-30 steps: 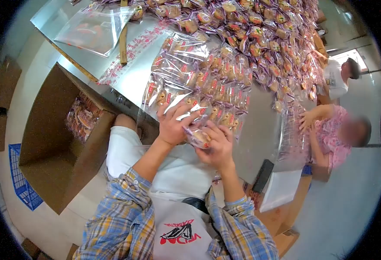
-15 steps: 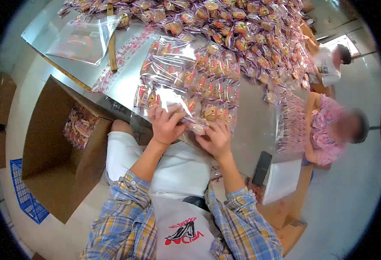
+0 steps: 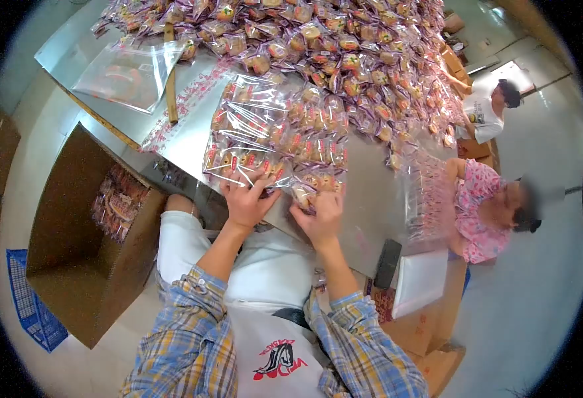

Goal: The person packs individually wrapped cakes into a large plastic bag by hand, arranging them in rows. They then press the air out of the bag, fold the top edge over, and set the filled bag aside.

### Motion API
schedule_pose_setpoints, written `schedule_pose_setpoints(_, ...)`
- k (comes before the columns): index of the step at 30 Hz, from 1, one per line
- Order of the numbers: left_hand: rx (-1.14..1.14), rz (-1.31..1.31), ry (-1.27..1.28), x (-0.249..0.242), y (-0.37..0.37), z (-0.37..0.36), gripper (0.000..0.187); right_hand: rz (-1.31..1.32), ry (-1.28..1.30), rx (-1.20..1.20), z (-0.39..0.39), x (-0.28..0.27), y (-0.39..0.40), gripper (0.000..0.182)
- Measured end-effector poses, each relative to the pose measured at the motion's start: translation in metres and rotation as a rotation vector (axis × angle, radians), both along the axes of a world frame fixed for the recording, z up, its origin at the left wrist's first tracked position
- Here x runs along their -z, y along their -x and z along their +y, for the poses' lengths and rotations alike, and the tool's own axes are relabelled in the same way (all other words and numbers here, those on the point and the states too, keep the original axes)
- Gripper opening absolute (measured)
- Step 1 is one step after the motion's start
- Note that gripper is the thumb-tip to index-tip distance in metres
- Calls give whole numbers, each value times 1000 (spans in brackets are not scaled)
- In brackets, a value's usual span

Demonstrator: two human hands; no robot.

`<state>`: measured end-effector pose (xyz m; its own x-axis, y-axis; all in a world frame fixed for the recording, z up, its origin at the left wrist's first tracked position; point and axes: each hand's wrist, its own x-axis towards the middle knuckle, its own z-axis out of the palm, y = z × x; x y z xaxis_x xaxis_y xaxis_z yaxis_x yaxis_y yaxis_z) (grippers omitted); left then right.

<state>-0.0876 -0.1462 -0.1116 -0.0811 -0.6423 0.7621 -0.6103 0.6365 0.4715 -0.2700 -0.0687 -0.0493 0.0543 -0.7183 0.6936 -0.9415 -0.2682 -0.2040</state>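
A large clear bag filled with rows of small wrapped pastries lies flat on the metal table, its near edge toward me. My left hand rests on the bag's near left edge with fingers bent over the plastic. At the near right edge, my right hand pinches the bag beside a wrapped pastry. The fingertips of both hands are partly hidden by plastic and glare.
Loose wrapped pastries are heaped beyond the bag. Flat empty bags lie back left near a wooden strip. An open carton stands left, above a blue crate. Two people are at the right.
The view has shifted slightly. My hands have moved a little along the bag's near edge, and its near right corner looks more gathered. The person in pink has turned their head.
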Motion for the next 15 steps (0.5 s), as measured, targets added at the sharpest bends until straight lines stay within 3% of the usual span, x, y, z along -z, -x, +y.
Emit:
schedule_pose_setpoints(6, -28, 29, -12, -16, 2, 0, 30, -164, 79, 104, 1, 15, 1, 38)
schedule_pose_setpoints(11, -54, 67, -69, -30, 12, 7, 25, 35, -70, 227, -10, 0, -14, 38)
schedule_pose_setpoints(15, -80, -113, -110, -46, 14, 10, 28, 84, -137, 290, -18, -5, -31, 43)
